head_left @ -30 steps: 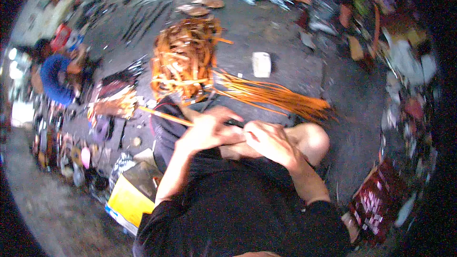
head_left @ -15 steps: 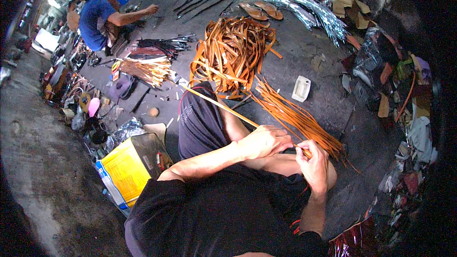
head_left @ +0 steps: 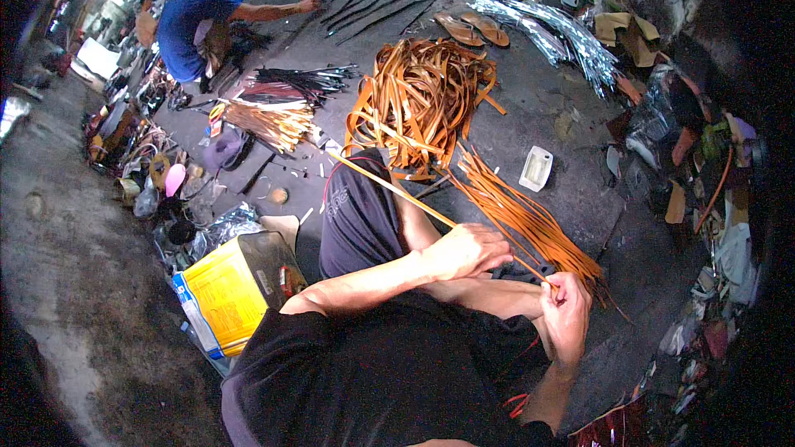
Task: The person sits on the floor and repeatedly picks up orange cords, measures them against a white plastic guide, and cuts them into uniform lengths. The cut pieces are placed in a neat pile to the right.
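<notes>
A long narrow tan strip [head_left: 389,185] runs slantwise over my bent knee from the upper left. My left hand [head_left: 468,251] is closed around it above my lap. Farther along, my right hand [head_left: 568,305] pinches the strip's lower end between thumb and fingers. A small dark thing [head_left: 546,268] shows at the right fingertips, too small to make out. Just beyond my hands lies a bundle of thin orange-brown strips [head_left: 517,211]. Behind it sits a big tangled heap of wider brown straps [head_left: 418,99].
A white plastic dish [head_left: 537,168] lies right of the strips. A yellow tin [head_left: 222,298] stands by my left elbow. Sandals [head_left: 472,31], silvery strips [head_left: 546,33] and black strips [head_left: 364,12] lie farther off. A person in blue [head_left: 192,29] sits at the far left. Scraps [head_left: 662,141] line the right.
My right hand has slid down and right along the strip, away from my left hand, which stays nearly in place. The person in blue reaches farther out. The whole view has shifted slightly.
</notes>
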`<state>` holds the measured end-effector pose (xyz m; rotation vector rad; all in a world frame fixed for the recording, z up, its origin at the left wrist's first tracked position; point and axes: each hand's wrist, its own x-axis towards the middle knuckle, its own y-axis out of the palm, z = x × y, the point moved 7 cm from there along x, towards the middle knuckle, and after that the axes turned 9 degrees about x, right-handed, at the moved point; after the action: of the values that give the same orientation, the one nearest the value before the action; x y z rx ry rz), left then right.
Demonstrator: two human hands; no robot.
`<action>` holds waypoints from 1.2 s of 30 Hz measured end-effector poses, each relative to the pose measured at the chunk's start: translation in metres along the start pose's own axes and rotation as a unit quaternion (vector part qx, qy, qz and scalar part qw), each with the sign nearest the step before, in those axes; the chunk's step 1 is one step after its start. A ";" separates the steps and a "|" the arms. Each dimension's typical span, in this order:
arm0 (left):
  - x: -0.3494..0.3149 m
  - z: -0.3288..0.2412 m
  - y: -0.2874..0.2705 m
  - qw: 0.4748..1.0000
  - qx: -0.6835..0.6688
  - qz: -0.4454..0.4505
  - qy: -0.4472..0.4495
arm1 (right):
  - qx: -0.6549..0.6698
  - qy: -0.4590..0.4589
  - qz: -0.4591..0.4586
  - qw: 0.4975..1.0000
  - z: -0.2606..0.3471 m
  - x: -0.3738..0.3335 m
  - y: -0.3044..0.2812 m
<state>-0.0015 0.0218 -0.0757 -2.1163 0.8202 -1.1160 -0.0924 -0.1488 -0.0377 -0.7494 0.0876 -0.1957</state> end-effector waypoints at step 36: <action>0.030 0.079 -0.082 0.982 0.074 0.046 -0.168 | -0.055 0.084 -0.287 0.953 -0.129 -0.066 -0.167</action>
<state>0.0995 0.0682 -0.0369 -2.0446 0.6458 -0.7193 -0.2002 -0.3404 -0.0173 -0.8558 0.0395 -0.8161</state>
